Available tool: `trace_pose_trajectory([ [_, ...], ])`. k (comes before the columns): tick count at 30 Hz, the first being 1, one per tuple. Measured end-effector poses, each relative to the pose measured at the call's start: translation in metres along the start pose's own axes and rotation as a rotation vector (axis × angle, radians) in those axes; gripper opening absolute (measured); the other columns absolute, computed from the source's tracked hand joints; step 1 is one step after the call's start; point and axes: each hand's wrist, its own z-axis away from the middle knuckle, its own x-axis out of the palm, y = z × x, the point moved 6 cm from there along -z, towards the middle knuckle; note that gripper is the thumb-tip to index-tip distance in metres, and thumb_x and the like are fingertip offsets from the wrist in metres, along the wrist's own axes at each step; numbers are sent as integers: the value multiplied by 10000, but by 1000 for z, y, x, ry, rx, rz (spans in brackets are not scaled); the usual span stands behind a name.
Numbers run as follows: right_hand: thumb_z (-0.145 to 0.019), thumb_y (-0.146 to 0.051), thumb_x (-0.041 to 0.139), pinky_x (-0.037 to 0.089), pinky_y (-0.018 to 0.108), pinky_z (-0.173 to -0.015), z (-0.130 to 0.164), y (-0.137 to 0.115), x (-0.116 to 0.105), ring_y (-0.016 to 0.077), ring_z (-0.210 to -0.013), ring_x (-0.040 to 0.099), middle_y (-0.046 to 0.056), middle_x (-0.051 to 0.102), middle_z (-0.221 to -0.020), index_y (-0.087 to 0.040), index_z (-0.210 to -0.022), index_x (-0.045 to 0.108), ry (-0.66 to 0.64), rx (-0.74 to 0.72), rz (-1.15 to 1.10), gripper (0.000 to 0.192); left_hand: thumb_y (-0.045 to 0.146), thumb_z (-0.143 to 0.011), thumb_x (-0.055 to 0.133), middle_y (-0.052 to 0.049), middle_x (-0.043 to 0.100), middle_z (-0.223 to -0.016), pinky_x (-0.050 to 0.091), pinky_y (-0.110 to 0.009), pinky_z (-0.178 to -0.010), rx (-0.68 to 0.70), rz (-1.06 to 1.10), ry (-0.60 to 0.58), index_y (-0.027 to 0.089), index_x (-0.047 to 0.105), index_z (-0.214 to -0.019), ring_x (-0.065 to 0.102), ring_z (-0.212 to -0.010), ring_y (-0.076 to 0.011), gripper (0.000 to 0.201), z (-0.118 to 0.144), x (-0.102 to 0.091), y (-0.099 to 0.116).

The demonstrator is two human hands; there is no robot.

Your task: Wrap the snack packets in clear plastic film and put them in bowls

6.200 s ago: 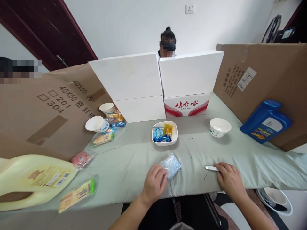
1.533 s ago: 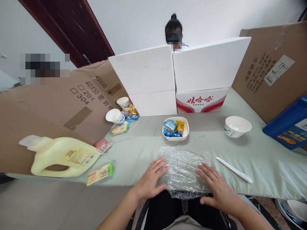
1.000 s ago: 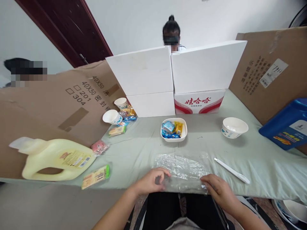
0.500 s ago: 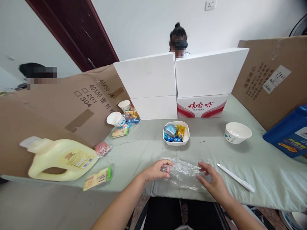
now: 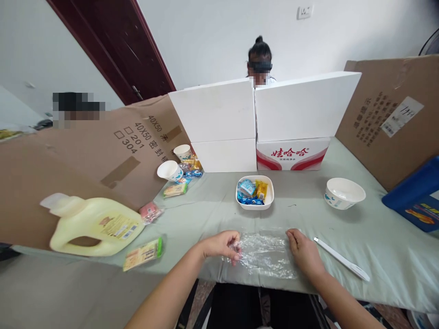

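A clear plastic bag [image 5: 264,256], crinkled and see-through, is stretched flat between my hands at the table's front edge. My left hand [image 5: 224,246] grips its left end, fingers curled and thumb beneath. On the right end, my right hand [image 5: 303,251] pinches the film with its fingers closed. Just beyond the bag stands a white tray [image 5: 254,206] with blue and yellow wrapped snacks [image 5: 252,200] in it. To the right of my right hand lies a white utility knife [image 5: 343,259], its handle toward me.
At left are a yellow jug [image 5: 99,226], packs of sponges [image 5: 142,256], a pink packet [image 5: 150,212] and paper cups [image 5: 169,170]. A paper bowl [image 5: 345,193] and a blue bottle [image 5: 416,201] stand at right. White boxes [image 5: 222,114] and cardboard [image 5: 384,123] wall the table; two people are beyond.
My right hand has closed from loosely spread fingers onto the bag's right end. The bag is now pulled out wider and flatter between my hands. The whole view has shifted slightly.
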Motion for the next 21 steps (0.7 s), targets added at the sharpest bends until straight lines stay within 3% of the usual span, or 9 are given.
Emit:
trace_pose_trajectory([
  [3,-965,-385,264,464,308,-714,0,-4,2,222,-865,679,71,716,-988,-212,-996,602,24,-68,175,380,370,-571,863,45,587,-717,444,-253,-622,119,204,166,202,408,-816,602,-632,-130,543,-6,-12,2],
  [10,-994,-338,272,435,271,-604,6,11,-8,190,-763,689,63,720,-961,-204,-1029,603,67,-17,466,359,313,-572,859,69,512,-743,409,-203,-569,242,321,480,214,451,-997,508,-597,-73,597,-15,-32,-14],
  [14,-999,-333,271,425,260,-593,6,10,-12,179,-744,689,59,722,-933,-207,-1017,594,54,-10,528,347,335,-570,830,46,534,-767,404,-194,-575,284,196,648,205,483,-1044,523,-648,-88,602,-11,-30,-17],
  [17,-1001,-346,260,424,272,-586,4,10,-14,195,-742,692,60,723,-915,-207,-1028,581,32,6,548,351,437,-710,684,35,535,-761,415,-202,-568,254,60,803,195,490,-995,542,-634,-96,421,-10,-32,-20],
  [21,-992,-338,264,422,296,-560,4,15,-15,211,-684,685,75,717,-854,-200,-1001,575,5,39,549,340,314,-808,563,36,527,-762,412,-205,-544,181,-88,926,192,478,-941,535,-562,-85,200,-16,-34,-23],
])
